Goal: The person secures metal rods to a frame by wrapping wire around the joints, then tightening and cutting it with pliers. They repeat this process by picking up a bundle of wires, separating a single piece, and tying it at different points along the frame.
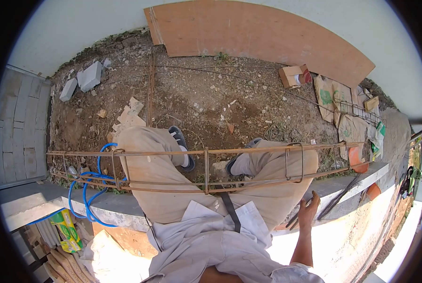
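A long rusty rebar cage (206,170) with several square stirrups lies across my thighs, running nearly the full width of the view. My right hand (308,210) is beside my right thigh, low and off the cage. Its fingers are bent, and thin dark prongs (293,220) stick out at its thumb side; what they belong to is hidden. Just right of this hand, a bundle of dark thin wires (337,199) rests on the concrete ledge (375,175). My left hand is not in view.
A blue hose (89,200) coils around the cage's left end. Ahead on the dirt are concrete blocks (90,76), a cardboard box (293,77), flattened sacks (325,96) and rebar rods (151,89). A plywood sheet (248,30) leans on the wall.
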